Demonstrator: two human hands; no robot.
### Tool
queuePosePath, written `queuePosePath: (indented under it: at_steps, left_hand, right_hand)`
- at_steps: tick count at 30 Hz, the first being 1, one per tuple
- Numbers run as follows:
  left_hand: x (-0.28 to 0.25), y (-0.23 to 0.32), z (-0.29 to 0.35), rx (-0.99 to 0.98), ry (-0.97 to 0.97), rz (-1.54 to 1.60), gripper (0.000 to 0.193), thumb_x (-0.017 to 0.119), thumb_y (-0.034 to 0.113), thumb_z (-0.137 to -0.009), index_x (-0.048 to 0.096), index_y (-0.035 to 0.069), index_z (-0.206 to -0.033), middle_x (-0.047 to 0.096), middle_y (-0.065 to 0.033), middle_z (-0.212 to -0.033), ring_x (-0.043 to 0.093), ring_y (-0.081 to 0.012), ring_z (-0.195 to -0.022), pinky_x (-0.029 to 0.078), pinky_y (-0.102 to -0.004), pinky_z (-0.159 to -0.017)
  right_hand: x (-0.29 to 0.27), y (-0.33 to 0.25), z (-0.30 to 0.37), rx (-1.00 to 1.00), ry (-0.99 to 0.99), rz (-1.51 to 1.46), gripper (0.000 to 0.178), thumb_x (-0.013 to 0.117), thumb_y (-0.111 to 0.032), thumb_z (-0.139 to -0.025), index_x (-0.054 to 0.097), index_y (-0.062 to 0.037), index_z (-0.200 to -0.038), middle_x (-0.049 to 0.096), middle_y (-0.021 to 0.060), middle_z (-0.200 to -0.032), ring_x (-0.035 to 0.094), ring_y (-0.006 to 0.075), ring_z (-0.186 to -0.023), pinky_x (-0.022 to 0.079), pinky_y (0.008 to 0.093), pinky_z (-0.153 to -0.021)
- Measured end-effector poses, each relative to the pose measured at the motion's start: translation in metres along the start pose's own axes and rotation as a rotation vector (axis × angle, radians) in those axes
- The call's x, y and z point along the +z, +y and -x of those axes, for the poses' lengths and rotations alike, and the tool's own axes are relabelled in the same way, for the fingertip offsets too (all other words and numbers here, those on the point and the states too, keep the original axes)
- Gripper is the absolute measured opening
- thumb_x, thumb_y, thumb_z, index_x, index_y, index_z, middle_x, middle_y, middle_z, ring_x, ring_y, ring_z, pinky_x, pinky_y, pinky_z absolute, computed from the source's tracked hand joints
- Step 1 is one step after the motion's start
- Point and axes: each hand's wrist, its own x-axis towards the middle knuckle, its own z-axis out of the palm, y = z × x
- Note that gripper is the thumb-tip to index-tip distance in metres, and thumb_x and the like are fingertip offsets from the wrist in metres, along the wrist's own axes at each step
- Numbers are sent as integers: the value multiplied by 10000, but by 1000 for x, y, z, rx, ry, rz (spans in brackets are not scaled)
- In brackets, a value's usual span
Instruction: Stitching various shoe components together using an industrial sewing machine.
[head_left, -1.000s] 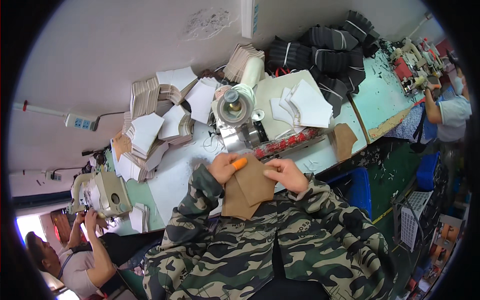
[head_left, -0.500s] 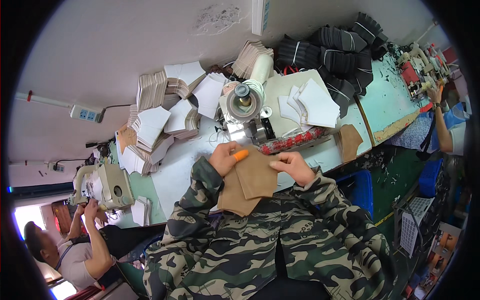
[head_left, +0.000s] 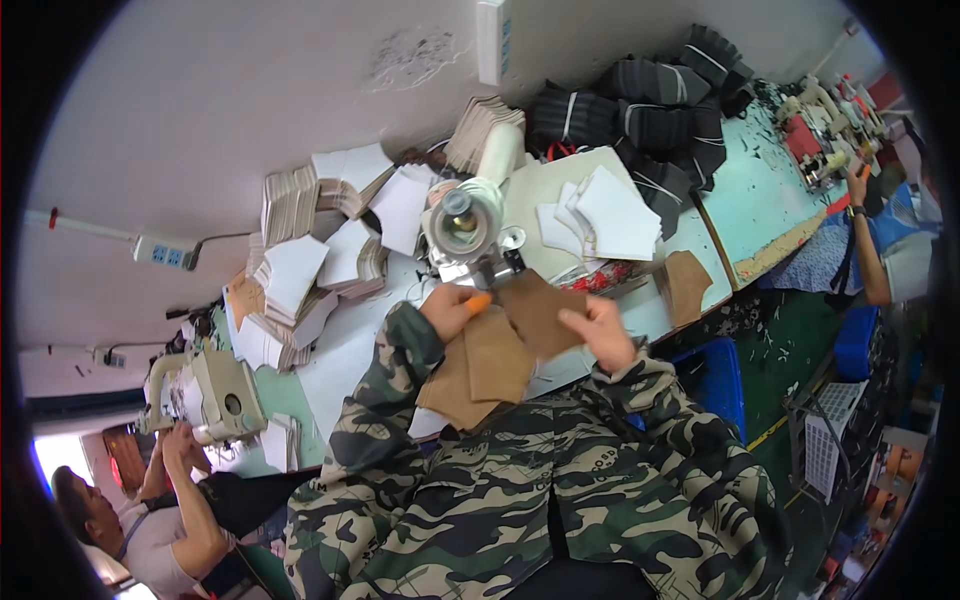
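Observation:
My left hand [head_left: 452, 310], an orange cover on one finger, is closed on a few brown cut pieces [head_left: 478, 365] that hang fanned over the table's front edge. Between thumb and fingers, my right hand [head_left: 602, 332] pinches another brown cut piece [head_left: 545, 312], slightly blurred and held apart to the right of the others. Both hands are just in front of a sewing machine [head_left: 465, 222]. White cut pieces [head_left: 612, 212] lie fanned on the board to its right. Another small brown stack [head_left: 687, 287] rests at the table edge beyond my right hand.
Bundles of white and beige pieces [head_left: 295, 270] are piled left of the machine. Tied black bundles [head_left: 655, 125] stand at the back right. A blue bin [head_left: 712, 385] is below the table on the right. Co-workers sit at machines on the far left and far right.
My right hand has drawn one brown piece away from the stack, to the right. My left hand keeps hold of the others. The whole view has shifted a little.

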Motion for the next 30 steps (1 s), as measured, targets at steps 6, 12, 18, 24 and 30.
queuePosePath:
  at_steps: [6,12,18,24,30]
  left_hand:
    - [25,-6,30,152,-220,430,240,611,95,-858,533,15,-1071,603,-10,-913,525,-59,-807,423,-222,-700]
    - [19,-34,29,120,117,177,172,594,155,-881,600,-17,-868,627,-39,-772,545,-106,-676,449,-269,-625]
    - [10,-24,18,43,277,-180,242,601,209,-835,606,-30,-873,621,-137,-724,579,-195,-681,452,-337,-649]
    - [18,-13,-2,146,222,-154,246,536,206,-880,615,-27,-878,620,-122,-717,567,-181,-679,453,-330,-651]
    - [55,-9,26,105,-76,-143,265,536,236,-876,638,-8,-883,619,-152,-740,588,-217,-711,464,-322,-698]
  right_hand:
    - [-37,-66,-17,-737,410,1211,391,720,-211,-721,612,-27,-1048,612,145,-961,557,328,-900,440,385,-790]
    - [28,5,8,76,-341,80,213,643,-152,-837,630,22,-960,653,61,-794,571,95,-702,449,266,-603]
    - [43,15,-1,197,-171,-63,207,622,-95,-845,618,56,-987,650,47,-807,570,68,-693,448,222,-589]
    - [9,9,-6,10,-81,-91,225,628,-111,-843,621,52,-998,648,28,-837,575,80,-744,471,235,-640]
    - [-51,-67,-31,-709,428,1134,300,666,-85,-714,636,-50,-1011,616,93,-999,540,297,-932,423,381,-778]
